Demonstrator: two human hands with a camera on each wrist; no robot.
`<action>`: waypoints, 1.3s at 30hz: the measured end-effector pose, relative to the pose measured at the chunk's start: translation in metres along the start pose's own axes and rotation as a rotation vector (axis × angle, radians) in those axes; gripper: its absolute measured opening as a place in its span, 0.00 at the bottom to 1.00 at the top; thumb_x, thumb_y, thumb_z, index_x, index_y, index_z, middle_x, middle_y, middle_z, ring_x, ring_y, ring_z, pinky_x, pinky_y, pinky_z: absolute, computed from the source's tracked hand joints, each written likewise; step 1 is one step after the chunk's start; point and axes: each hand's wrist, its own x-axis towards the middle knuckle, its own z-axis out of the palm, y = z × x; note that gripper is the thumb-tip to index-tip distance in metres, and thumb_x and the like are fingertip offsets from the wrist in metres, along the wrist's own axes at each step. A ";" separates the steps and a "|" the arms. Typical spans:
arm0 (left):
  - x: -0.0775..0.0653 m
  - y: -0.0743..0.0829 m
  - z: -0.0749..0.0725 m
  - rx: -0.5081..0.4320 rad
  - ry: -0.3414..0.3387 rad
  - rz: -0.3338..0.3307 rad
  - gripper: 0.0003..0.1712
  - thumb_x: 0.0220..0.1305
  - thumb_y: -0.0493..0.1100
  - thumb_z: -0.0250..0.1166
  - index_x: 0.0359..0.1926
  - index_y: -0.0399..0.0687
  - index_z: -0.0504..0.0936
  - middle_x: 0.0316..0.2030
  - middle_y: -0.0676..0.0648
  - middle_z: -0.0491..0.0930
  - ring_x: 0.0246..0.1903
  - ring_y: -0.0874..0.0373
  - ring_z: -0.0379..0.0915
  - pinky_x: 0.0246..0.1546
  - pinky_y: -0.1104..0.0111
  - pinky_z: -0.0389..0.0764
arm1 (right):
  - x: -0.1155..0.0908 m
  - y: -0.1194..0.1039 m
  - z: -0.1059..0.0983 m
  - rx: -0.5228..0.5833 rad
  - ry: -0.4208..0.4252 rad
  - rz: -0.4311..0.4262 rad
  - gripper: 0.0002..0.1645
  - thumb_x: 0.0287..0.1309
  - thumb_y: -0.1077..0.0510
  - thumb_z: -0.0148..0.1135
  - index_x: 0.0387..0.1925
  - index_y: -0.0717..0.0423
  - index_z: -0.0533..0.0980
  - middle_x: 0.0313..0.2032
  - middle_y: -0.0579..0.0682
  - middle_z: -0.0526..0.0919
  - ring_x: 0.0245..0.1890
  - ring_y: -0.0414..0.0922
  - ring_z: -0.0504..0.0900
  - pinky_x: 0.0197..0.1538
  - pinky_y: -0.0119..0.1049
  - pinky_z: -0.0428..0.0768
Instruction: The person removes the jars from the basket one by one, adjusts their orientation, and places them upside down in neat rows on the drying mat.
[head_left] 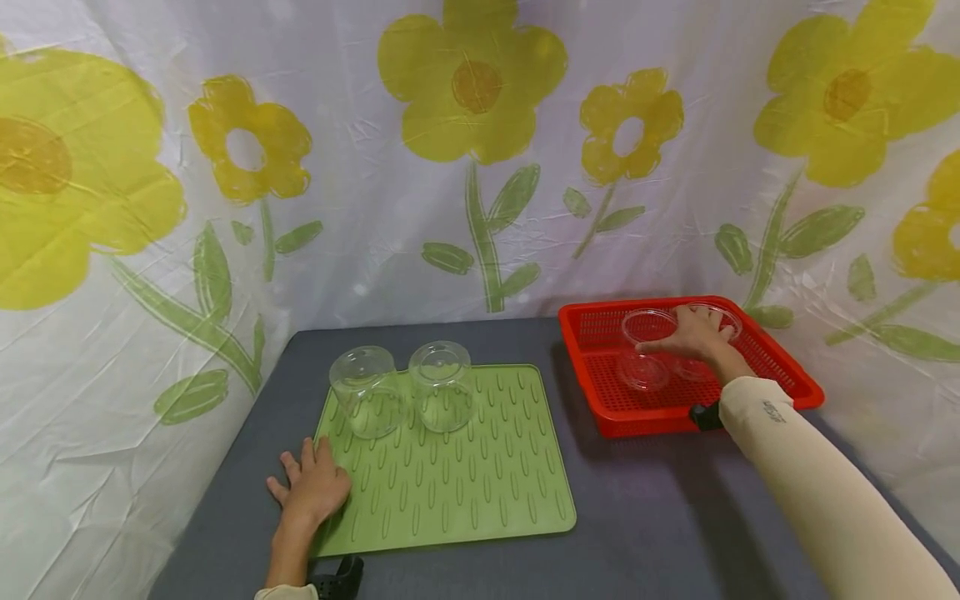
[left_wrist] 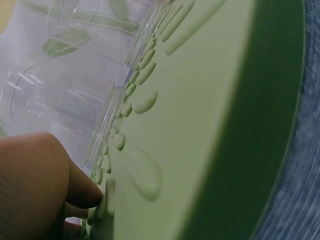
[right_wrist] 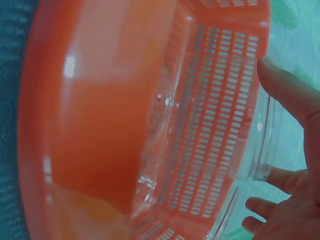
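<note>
Bright red, the slotted basket (head_left: 637, 423) at the right of the frame jumps out at me; the mat (head_left: 487, 492) left of centre is lime green, rowed with dashes, its jars (head_left: 367, 396) colourless. Slate-grey tabletop (head_left: 630, 517), white curtain (head_left: 352, 225) splashed with yellow flowers (head_left: 472, 50) and green leaves (head_left: 513, 197), cream sleeve (head_left: 825, 492).

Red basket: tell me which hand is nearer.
Right. The right hand is over the red basket; the left hand is well away, at the green mat's left edge.
</note>
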 end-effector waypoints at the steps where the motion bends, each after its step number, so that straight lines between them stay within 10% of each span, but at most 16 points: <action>1: 0.000 -0.001 0.000 -0.001 -0.002 0.001 0.40 0.72 0.41 0.37 0.79 0.28 0.36 0.76 0.22 0.24 0.71 0.20 0.06 0.60 0.25 0.11 | -0.001 -0.001 0.000 0.015 0.009 -0.009 0.69 0.48 0.26 0.71 0.70 0.73 0.57 0.68 0.80 0.55 0.69 0.80 0.46 0.65 0.82 0.46; 11: -0.001 -0.004 -0.003 -0.012 -0.017 0.004 0.41 0.71 0.40 0.36 0.79 0.28 0.35 0.75 0.22 0.23 0.70 0.20 0.05 0.60 0.26 0.10 | -0.005 -0.012 0.000 0.213 0.048 -0.087 0.67 0.55 0.38 0.74 0.75 0.73 0.47 0.71 0.76 0.59 0.69 0.72 0.61 0.69 0.69 0.66; 39: -0.003 0.002 -0.003 -0.037 0.076 0.022 0.43 0.65 0.36 0.37 0.79 0.30 0.35 0.76 0.22 0.25 0.72 0.18 0.11 0.61 0.22 0.18 | -0.040 -0.029 -0.008 0.303 0.097 -0.182 0.69 0.53 0.35 0.75 0.77 0.68 0.48 0.75 0.71 0.57 0.73 0.69 0.60 0.71 0.65 0.65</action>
